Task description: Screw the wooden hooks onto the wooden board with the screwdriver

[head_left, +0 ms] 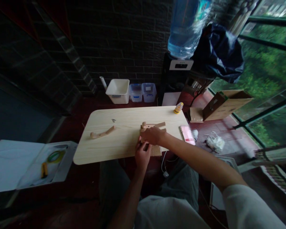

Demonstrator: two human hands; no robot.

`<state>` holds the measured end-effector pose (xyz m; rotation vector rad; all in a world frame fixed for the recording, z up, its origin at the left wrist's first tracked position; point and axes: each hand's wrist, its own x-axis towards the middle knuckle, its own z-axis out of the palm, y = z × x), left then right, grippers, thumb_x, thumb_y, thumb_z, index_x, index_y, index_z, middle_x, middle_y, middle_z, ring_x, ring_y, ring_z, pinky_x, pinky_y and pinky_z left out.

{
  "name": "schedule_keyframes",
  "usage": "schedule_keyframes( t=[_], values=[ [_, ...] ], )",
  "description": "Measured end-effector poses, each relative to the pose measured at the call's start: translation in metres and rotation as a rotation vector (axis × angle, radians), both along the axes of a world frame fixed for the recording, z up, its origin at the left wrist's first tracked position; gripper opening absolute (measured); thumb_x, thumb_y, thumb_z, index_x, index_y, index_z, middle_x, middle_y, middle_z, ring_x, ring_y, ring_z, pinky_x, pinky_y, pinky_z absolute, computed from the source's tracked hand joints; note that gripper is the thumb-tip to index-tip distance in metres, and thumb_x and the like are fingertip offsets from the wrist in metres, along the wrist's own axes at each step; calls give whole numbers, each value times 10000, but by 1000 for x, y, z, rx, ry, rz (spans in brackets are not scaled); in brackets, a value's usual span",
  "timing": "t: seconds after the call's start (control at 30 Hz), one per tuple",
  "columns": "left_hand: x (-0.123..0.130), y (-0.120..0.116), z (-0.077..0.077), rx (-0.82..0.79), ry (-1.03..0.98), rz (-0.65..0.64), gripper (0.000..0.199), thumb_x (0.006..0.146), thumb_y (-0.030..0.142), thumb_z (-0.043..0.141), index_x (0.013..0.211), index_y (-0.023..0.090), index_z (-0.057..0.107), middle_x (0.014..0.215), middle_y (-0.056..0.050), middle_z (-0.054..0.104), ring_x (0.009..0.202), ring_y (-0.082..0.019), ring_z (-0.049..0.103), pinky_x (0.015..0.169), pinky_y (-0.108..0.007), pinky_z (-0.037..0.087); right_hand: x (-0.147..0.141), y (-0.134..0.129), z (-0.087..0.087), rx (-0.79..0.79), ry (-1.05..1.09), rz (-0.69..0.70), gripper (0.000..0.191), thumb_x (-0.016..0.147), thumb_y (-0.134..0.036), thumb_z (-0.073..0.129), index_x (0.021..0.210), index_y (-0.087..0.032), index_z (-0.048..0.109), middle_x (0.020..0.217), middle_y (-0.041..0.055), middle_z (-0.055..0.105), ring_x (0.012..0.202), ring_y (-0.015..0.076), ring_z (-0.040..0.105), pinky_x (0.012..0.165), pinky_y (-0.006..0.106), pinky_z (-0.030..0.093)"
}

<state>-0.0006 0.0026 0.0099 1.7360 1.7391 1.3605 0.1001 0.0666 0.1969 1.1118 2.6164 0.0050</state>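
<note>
Head view, sole view. Worktop (126, 114), pale wood-grain with rounded corners, spans the middle of the frame. Main work site: right of its centre, toward the near edge.

Light-brown wooden pieces (160, 125), bar-like with one rounded end, lie at the centre of the frame, partly covered by the hands. Right hand (154, 135) comes in from the lower right and lies over them, fingers pointing left and down. Left hand (142, 156) is just below, at the near edge, thumb and fingers raised toward the right hand's fingertips. A brown block-like item (156, 151), possibly cardboard, sits beside them at that edge.

Grip state: left fingers bent, partly open around a dark spot; right fingers bent downward. Cannot tell what either has hold of, nor how far the right is open; the hands overlap and detail is small.

Apart, left part of the worktop: curved light-brown wooden piece (102, 132), knob at its left end, lying flat and untouched. Above it, small dark pointed item (113, 120). Upper right: clear bottle with yellow base (178, 108), upright. Right edge: pink flat item (187, 133).

Judgement: step in hand is close two-handed work on the central pieces. Next move calls for steady support from one hand, fine fingertip control from the other, and pieces kept from shifting near the edge.
</note>
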Motion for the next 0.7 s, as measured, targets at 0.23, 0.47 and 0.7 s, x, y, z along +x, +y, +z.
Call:
schedule_keyframes(
  t=[0.23, 0.47, 0.7],
  values=[
    [1, -1, 3, -2, -1, 4, 168, 912, 377, 701, 1006, 262, 778, 1394, -112, 654, 1352, -294, 579, 1130, -449, 490, -1, 7, 2, -21, -3, -1, 290, 1007, -140, 481, 1205, -54, 674, 1203, 270, 724, 1037, 325, 764, 803, 430, 632],
    [1, -2, 5, -13, 11, 9, 185, 908, 422, 712, 986, 268, 778, 1426, -98, 636, 1372, -292, 563, 1123, -436, 492, 8, 17, 8, -105, 18, 34, 289, 1004, -262, 600, 1207, -72, 678, 1155, 220, 747, 1091, 320, 745, 864, 398, 609],
    [1, -2, 6, -1, 19, 2, 145, 911, 373, 709, 973, 261, 777, 1422, -90, 644, 1390, -294, 550, 1136, -449, 491, 12, 12, -3, -67, 42, -2, 303, 1011, -271, 562, 1226, -79, 656, 1155, 234, 738, 1039, 312, 754, 816, 409, 613]
  ],
)
